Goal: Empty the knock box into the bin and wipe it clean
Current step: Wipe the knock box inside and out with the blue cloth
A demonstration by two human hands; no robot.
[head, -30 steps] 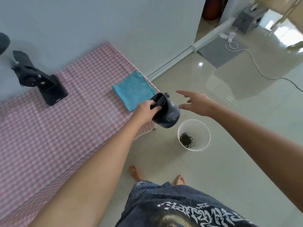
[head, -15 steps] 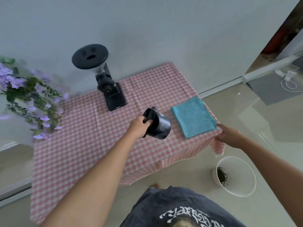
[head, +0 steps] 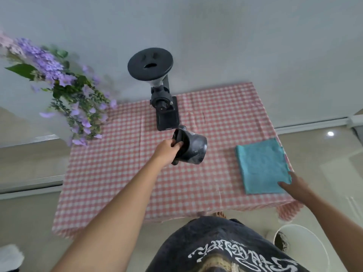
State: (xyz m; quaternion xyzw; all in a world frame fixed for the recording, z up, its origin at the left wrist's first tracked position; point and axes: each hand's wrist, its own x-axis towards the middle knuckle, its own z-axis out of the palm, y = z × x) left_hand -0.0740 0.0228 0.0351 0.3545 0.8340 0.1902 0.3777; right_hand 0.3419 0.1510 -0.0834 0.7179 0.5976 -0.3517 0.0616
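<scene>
Left hand (head: 167, 149) fingers grip the stiff, light-looking knock box (head: 191, 149) by its rim; right hand (head: 294, 186), fingers open, touches the soft cloth (head: 262, 165).

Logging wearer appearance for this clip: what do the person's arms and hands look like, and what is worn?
Both arms are bare from the hands up to the frame edge: no sleeves, gloves, watch or rings show on the left hand or the right hand. The only clothing in view is a dark garment with white stylised lettering printed across it, low in the frame.
</scene>
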